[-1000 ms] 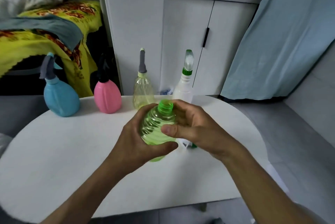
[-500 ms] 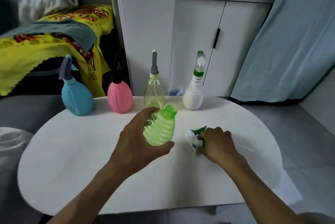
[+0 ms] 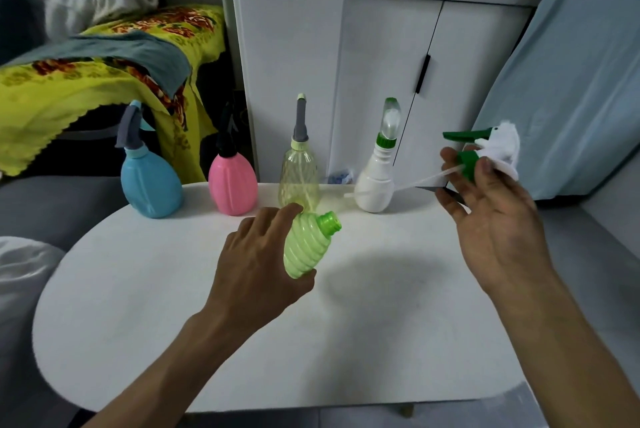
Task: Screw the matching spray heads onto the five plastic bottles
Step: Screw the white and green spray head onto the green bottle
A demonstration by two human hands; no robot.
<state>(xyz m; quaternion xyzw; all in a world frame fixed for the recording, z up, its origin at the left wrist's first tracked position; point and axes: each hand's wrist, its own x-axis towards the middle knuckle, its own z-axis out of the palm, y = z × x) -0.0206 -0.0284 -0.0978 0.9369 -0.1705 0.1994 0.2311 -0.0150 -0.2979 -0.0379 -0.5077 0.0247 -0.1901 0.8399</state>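
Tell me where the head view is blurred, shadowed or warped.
Head view: the white and green trigger spray head in the right hand is smeared by motion blur; the ribbed light green plastic bottle in the left hand stays fairly sharp. Soft hand shadows fall on the white oval table. The wide angle bows the white cabinet edges; lighting is even, without harsh glare.

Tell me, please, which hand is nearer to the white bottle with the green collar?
Right. The right hand is raised just right of the white bottle, holding the spray head; the left hand is lower left, gripping the green bottle.
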